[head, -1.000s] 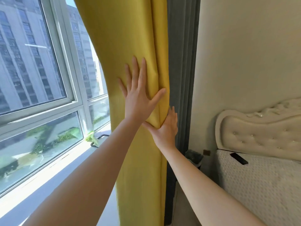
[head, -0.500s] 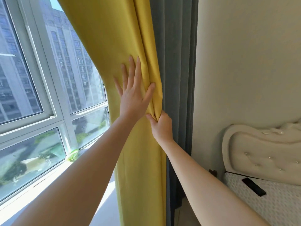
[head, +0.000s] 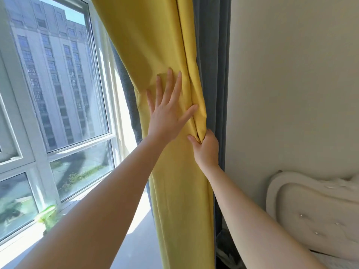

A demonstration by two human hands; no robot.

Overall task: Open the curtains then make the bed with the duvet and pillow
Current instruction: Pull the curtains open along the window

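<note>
Sunlight is pouring through the window (head: pixel 58 90) as the yellow curtain (head: pixel 155 45) is hanging bunched against the grey drape (head: pixel 211 65) by the wall. Left hand (head: pixel 167 113) is pressing flat, fingers spread; right hand (head: pixel 206 150) is pinching a fold at the gathered edge. Soft, light, slippery-looking cloth, probably best held at that bunched edge.
</note>
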